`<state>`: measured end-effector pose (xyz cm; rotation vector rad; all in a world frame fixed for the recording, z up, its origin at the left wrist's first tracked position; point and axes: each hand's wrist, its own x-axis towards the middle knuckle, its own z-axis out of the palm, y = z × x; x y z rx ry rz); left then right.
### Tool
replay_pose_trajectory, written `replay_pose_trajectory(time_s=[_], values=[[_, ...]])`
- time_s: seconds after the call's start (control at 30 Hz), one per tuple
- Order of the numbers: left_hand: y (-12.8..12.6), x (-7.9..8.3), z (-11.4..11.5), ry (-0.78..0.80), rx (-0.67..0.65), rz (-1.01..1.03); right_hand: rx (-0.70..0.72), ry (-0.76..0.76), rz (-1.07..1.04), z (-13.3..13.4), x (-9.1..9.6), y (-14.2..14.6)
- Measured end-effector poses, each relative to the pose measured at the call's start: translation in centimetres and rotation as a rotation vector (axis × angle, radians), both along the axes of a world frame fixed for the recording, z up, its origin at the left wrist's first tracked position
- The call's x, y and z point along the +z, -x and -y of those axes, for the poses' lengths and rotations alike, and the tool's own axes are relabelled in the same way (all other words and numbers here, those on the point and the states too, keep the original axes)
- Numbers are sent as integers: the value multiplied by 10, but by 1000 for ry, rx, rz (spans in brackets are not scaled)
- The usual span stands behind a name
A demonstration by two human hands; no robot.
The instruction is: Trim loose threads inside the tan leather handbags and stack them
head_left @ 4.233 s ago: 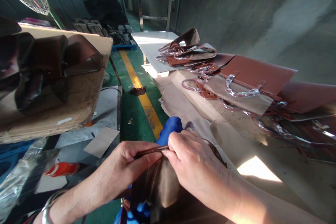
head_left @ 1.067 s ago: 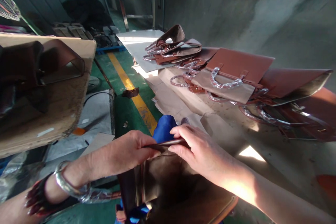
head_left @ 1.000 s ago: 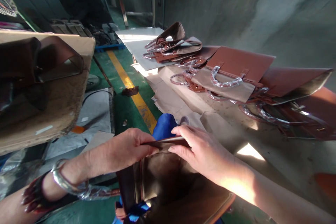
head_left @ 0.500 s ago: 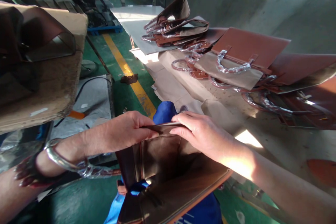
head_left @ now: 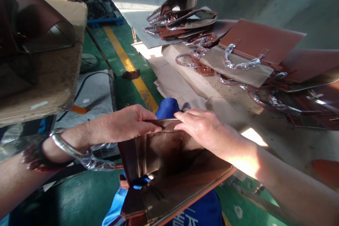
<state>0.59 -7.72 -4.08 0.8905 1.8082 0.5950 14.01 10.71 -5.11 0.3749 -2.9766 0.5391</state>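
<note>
A brown leather handbag lies open on my lap, over blue cloth, with its dark inside showing. My left hand pinches the bag's far top edge from the left, fingers closed. My right hand presses the same edge from the right, fingers curled onto it. The two hands almost meet at the middle of the rim. A plastic-wrapped handle hangs under my left wrist, which wears a silver bangle.
Several finished brown handbags with plastic-wrapped handles lie on a paper-covered table at the right. A cardboard-topped bench with dark leather pieces stands left. Green floor with a yellow line runs between them.
Both hands keep their grip on the bag's top edge. The view has tilted down, so the bag's open inside and the blue cloth show more. The hands sit higher in the picture.
</note>
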Motion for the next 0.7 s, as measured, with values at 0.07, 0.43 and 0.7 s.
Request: replay_pose_trajectory(time_s=[0.07,0.43,0.7], values=[[1,1,-1,4,-2,-13,16,-30,21,0,2,0],[4,-5,-1,7,-13,-55,41,-69,42,2,5,5],[-4,-1,-1,79,62,-78,37,-96,30,3,4,8]])
